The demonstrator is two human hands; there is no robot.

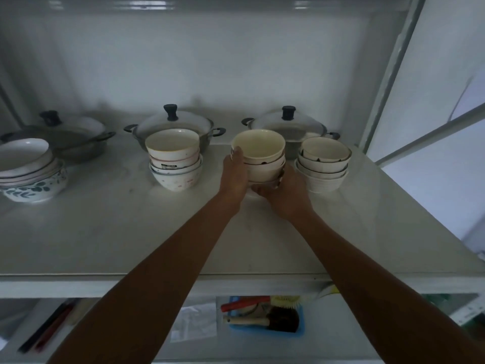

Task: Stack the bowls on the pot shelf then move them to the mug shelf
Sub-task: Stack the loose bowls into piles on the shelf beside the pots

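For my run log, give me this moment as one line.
phase: gripping stack | left hand: side of middle bowl stack | right hand: under its base | place: pot shelf | other stacks: untouched

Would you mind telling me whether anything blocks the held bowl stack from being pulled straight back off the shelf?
Nothing visible does. Both hands, left and right, grip the middle stack; the shelf in front of it is bare. Other stacks stand apart at left and right, pots behind. The mug shelf is out of view.
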